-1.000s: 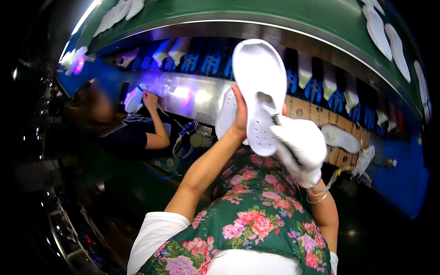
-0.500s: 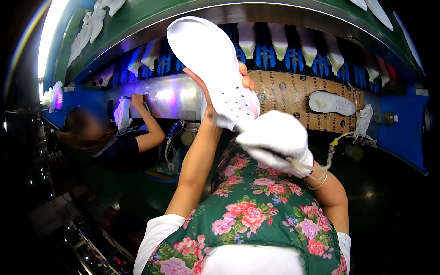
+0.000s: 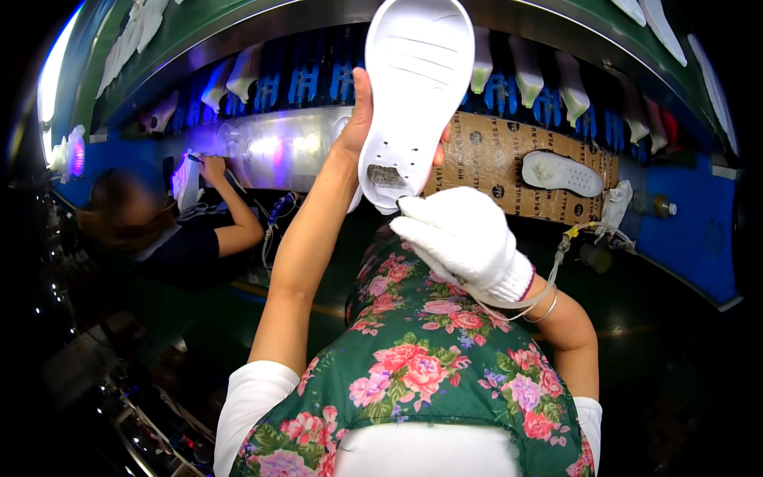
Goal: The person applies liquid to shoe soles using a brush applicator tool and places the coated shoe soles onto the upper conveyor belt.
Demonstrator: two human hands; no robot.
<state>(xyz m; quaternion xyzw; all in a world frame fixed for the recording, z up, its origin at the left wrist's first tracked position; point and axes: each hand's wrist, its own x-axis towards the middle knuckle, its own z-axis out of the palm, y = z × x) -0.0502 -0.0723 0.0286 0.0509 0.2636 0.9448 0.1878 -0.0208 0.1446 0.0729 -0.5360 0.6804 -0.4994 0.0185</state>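
Note:
A white shoe sole [image 3: 409, 103] stands nearly upright in front of me, its inner side turned toward me and small holes dotting its lower half. My bare left hand [image 3: 358, 119] grips it from behind, thumb along the left edge and fingertips showing at the right. My right hand [image 3: 465, 242], in a white knit glove, is closed just below the sole's lower end. From it a brush reaches up, its greyish bristles [image 3: 387, 176] pressed flat against the inside of the sole; the handle is mostly hidden by the glove. Thin clear tubing [image 3: 509, 304] trails along my right wrist.
Another white sole [image 3: 562, 174] lies on a cardboard sheet [image 3: 477, 171] over the metal bench. A crumpled white cloth [image 3: 616, 205] sits at its right end, near tubing with a yellow connector [image 3: 572, 231]. Blue racks hold several shoes behind. At left, a co-worker's hand [image 3: 211, 168] works on a shoe.
The sole has moved right and up and turned more upright. The brush, blurred by the sole's lower edge before, now lies on its inner surface. My gloved hand has shifted slightly left.

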